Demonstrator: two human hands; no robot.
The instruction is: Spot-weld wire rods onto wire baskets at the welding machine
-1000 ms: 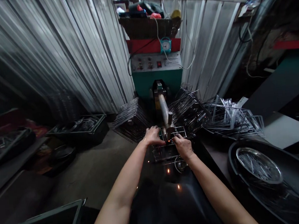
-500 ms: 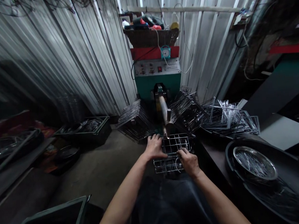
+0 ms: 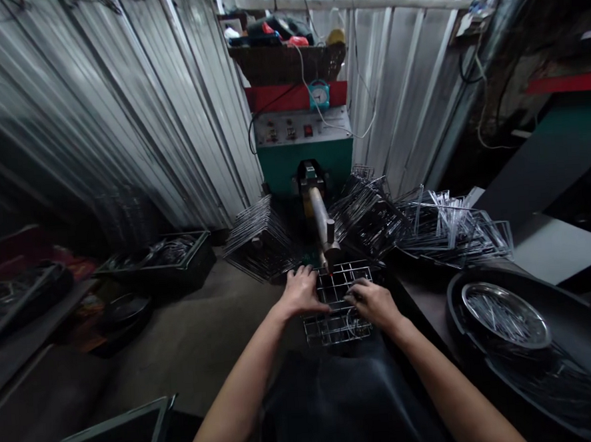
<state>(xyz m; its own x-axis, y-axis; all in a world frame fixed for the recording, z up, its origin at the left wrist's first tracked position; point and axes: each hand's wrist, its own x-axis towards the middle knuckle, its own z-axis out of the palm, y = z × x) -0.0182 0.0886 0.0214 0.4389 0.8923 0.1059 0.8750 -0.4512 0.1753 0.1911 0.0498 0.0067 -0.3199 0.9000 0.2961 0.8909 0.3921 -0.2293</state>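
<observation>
A wire grid piece [image 3: 338, 325] lies under the tip of the machine's metal arm [image 3: 320, 213], close in front of my body. My left hand [image 3: 302, 292] is at its left edge, fingers curled over the wires and thumb stretched along it, gripping it. At the right side, my right hand [image 3: 373, 301] has its fingers pressed together over the grid near a small wire ring [image 3: 353, 319]. What those fingers hold is too small and dark to tell. A faint red glow shows at the arm's tip.
Stacked wire frames flank the machine at left [image 3: 259, 240] and right [image 3: 370, 216]. More wire parts [image 3: 451, 228] lie farther right, beyond a black tub [image 3: 462, 331] holding a round metal bowl [image 3: 504, 315]. Green crates stand at left [image 3: 197, 253] and bottom left [image 3: 102, 426].
The view has shifted slightly. My right hand has turned flatter over the grid, its fingers now reaching further left. My left hand keeps its place on the grid's left edge.
</observation>
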